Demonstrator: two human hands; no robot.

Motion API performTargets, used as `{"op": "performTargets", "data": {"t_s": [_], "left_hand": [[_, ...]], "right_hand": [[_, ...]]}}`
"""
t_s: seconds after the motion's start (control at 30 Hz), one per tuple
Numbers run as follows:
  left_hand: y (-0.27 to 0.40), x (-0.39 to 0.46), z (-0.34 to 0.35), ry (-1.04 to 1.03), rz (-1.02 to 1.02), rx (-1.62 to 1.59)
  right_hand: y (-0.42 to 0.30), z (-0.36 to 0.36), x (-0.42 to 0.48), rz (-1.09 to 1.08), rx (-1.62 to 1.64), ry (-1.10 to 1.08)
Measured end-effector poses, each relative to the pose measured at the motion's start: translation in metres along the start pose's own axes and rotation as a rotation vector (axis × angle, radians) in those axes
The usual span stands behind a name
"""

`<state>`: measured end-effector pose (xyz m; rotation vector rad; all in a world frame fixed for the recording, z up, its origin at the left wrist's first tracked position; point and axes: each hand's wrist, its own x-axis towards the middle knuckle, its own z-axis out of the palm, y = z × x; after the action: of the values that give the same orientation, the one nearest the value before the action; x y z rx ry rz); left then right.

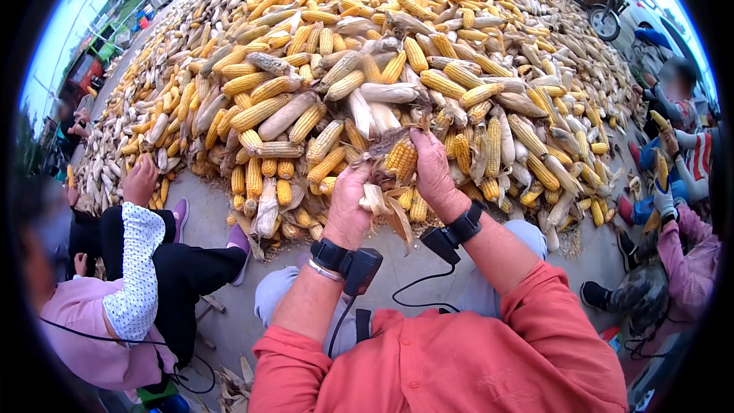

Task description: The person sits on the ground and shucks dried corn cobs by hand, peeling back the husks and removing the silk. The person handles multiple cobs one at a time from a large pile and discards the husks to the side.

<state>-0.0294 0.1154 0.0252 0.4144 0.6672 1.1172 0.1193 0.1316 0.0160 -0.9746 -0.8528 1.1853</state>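
Between my two hands is a yellow ear of corn (401,160) with dark, dry silk at its upper end. My left hand (351,198) grips its lower left side, where pale dry husk (385,206) hangs down in strips. On the other side my right hand (434,169) holds the ear near its top, thumb at the tip. Just beyond my hands rises a large heap of corn ears (344,86), many bare and yellow, others still in pale husk. Two husked white-looking ears (390,92) lie right above the held one.
A person in a dotted sleeve (135,264) sits at my left, one hand (140,179) at the heap. More people sit along the right, one with a gloved hand (664,202) on an ear. Loose husks (234,387) lie on the concrete floor (390,275). A motor tricycle (602,6) stands far right.
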Motion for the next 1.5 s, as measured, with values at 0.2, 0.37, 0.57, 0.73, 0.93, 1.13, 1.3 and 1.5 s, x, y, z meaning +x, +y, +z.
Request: {"op": "performTargets", "data": {"t_s": [0.2, 0.37, 0.57, 0.73, 0.93, 1.13, 1.3, 1.5], "left_hand": [[0.003, -0.019, 0.005, -0.035, -0.056, 0.147], [0.016, -0.037, -0.006, -0.005, -0.002, 0.185], [0.031, -0.033, -0.012, 0.075, 0.118, 0.476], [0.001, -0.021, -0.014, -0.045, 0.476, 1.270], [-0.004, -0.026, 0.007, -0.096, 0.146, 1.455], [-0.003, -0.026, 0.004, 0.011, 0.176, 1.622], [0.000, -0.021, 0.001, 0.032, 0.489, 1.738], [0.008, -0.019, -0.007, -0.070, 0.666, 1.713]], "right_hand": [[-0.014, -0.039, 0.055, 0.308, 0.521, 0.430], [-0.024, -0.078, 0.078, 0.235, 0.608, 0.472], [-0.020, -0.057, 0.057, 0.160, 0.494, 0.294], [-0.026, -0.015, 0.018, 0.147, 0.348, -0.037], [-0.041, 0.000, -0.005, 0.094, 0.021, -0.260], [-0.034, -0.005, -0.006, -0.111, -0.356, -0.216], [-0.049, -0.009, -0.007, 0.134, -0.028, -0.153], [-0.037, -0.006, -0.001, 0.321, 0.301, -0.160]]}}
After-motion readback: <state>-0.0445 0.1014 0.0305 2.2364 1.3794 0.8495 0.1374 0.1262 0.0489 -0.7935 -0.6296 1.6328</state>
